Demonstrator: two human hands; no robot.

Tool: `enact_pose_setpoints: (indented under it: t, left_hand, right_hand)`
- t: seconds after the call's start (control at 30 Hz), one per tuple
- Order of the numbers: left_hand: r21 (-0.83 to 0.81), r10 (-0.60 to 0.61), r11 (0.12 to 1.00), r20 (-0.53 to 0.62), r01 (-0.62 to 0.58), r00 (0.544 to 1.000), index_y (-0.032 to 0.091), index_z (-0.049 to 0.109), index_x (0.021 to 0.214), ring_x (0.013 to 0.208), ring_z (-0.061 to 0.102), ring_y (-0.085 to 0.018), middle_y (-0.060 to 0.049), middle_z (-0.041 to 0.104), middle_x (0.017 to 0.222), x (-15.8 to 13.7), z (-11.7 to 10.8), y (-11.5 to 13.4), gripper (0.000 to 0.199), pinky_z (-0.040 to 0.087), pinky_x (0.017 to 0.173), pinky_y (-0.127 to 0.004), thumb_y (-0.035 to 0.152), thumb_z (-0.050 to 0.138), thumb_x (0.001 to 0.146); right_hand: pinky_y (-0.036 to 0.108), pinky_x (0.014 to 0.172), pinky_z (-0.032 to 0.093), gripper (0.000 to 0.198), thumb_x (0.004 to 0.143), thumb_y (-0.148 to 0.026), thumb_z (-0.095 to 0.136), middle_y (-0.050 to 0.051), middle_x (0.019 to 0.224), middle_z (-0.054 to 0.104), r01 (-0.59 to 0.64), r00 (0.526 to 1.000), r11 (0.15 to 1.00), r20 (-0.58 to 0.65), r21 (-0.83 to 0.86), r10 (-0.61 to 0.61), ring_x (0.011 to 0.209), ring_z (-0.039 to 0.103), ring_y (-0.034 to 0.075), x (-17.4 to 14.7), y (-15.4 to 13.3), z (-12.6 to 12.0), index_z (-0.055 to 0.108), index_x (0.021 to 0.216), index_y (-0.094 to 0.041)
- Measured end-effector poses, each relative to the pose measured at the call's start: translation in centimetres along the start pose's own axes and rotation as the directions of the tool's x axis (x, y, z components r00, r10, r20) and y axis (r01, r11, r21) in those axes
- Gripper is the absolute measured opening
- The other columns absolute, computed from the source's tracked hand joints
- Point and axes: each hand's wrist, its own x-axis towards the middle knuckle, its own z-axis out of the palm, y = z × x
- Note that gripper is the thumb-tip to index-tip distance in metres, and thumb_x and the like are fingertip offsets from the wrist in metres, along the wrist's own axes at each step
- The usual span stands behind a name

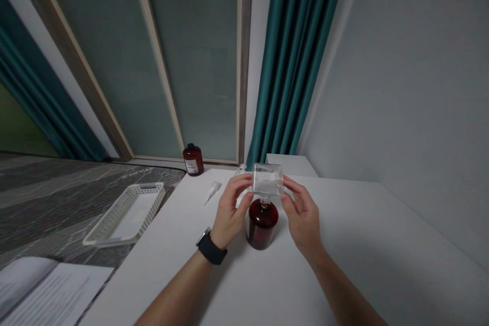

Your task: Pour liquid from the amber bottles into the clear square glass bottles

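Observation:
A clear bottle (267, 179) is upside down, its neck at the mouth of a brown bottle (261, 226) that stands upright on the white table (328, 265). My left hand (233, 206) grips the clear bottle's left side, and my right hand (301, 209) grips its right side. Whether the neck sits inside the brown bottle's mouth or just above it, I cannot tell. Left of my left hand lies a whitish, tapered nozzle-like piece (212, 191). Another clear object (242, 168) is partly hidden behind that hand.
A second brown bottle (193, 161) with a white label and dark cap stands at the table's far left corner. To the left, lower down, are a white perforated basket (91, 236) and an open book (64, 295). A white block (294, 164) rises behind the table.

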Motion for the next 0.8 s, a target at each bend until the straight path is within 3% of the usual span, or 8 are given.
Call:
enact_pose_setpoints:
  t: [0.8]
  left_hand:
    - [-0.052,0.001,0.999,0.005,-0.001,1.0,0.025,0.059,0.115,0.123,0.052,-0.022,-0.009,0.056,0.126,-0.07,-0.02,-0.02,0.019,0.046,0.107,-0.044,0.022,0.053,0.098]
  right_hand:
    - [0.043,0.103,0.054,0.023,0.09,-0.027,0.063,0.009,0.131,0.065,0.008,1.0,0.999,0.018,0.039,-0.009,0.126,0.059,0.025,-0.14,-0.06,0.03,0.067,0.113,-0.025]
